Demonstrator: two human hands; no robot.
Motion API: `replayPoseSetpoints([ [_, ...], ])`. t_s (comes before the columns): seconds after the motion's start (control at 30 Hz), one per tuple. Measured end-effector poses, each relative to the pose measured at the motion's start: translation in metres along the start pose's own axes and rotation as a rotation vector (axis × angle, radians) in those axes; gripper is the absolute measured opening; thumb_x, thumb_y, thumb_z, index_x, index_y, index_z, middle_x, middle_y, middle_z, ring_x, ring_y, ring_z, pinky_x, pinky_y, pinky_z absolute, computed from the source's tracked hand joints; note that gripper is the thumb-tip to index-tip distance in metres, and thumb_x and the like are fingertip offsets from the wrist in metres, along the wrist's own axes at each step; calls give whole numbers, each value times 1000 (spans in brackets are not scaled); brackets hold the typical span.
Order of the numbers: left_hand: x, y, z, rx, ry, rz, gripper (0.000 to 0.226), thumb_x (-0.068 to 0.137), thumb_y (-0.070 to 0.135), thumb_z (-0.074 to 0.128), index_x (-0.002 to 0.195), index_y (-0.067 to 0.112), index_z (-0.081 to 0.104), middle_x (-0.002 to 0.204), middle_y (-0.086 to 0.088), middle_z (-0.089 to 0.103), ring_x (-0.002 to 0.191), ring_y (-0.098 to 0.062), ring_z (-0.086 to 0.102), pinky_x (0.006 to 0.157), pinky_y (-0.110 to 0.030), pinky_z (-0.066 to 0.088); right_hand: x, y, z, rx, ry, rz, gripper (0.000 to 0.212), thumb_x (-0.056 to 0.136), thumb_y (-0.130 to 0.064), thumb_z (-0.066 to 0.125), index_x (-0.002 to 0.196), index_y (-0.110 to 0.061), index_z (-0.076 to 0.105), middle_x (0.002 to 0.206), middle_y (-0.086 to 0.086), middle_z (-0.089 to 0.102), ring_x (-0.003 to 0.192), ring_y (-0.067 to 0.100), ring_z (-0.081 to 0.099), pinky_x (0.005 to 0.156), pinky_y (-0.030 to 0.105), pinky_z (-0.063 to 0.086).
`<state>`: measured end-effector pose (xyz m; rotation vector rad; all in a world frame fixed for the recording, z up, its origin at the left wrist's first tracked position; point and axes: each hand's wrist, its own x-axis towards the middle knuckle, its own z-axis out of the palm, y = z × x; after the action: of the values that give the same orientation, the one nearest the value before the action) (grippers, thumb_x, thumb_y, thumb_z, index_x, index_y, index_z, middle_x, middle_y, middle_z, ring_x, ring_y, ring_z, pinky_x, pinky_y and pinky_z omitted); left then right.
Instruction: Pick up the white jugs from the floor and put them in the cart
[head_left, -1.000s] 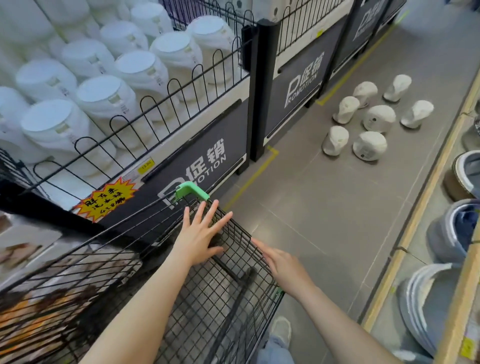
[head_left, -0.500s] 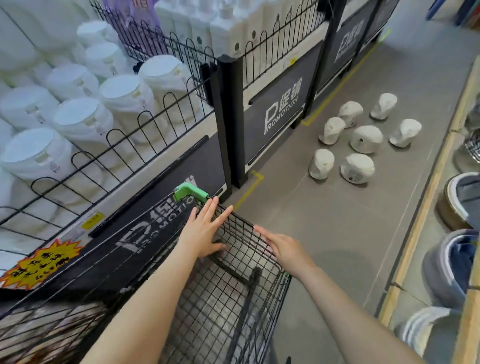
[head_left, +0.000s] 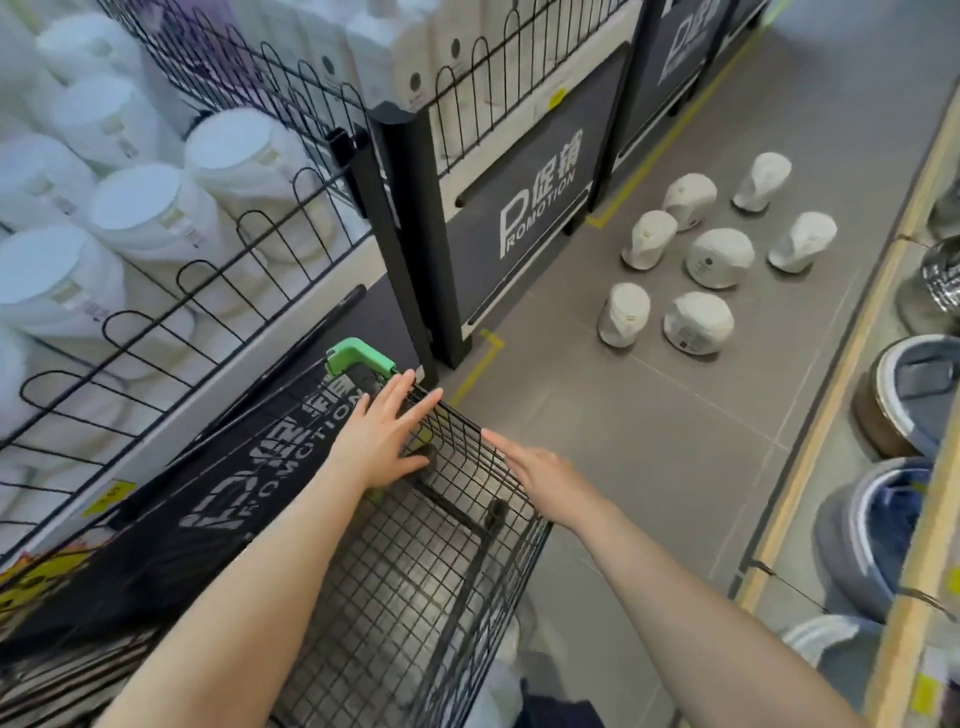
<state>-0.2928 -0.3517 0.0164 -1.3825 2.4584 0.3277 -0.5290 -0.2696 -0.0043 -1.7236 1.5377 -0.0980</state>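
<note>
While both hands lie flat, fingers spread, holding nothing — left hand (head_left: 382, 444), right hand (head_left: 540, 475) on cart (head_left: 467, 525) rim — 7 white jugs (head_left: 719, 257) sit on floor ahead (well apart from cart). Likely full, heavy, smooth plastic; grip by handle or neck.

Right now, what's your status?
Left hand and right hand open, on cart. Seven jugs on floor ahead. Path clear.

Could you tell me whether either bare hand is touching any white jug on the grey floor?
Apart: the head view shows both hands at the black wire cart, bare floor before the jugs.
</note>
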Motion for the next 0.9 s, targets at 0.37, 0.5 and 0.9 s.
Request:
replayPoseSetpoints([
  [0.37,100,90,-107,-205,25,3,61,91,47,47,145,28,26,147,-3,36,127,-23,44,100,-39,42,-14,85,-160,250,113,198,44,95,-30,44,139,-29,38,129,13,55,119,24,52,102,31,37],
  [0.5,164,165,-151,-341,65,32,59,92,43,49,145,27,27,142,0,40,118,-20,51,94,-33,44,-34,146,-249,283,248,269,46,91,-26,54,136,-21,44,125,11,57,115,25,55,98,28,38],
  [0.9,343,305,-186,-556,-20,48,61,90,40,55,143,24,31,138,-2,46,127,-16,44,102,-27,35,-45,321,-395,418,373,420,55,85,-22,64,136,-15,43,129,11,54,112,22,54,87,18,35],
])
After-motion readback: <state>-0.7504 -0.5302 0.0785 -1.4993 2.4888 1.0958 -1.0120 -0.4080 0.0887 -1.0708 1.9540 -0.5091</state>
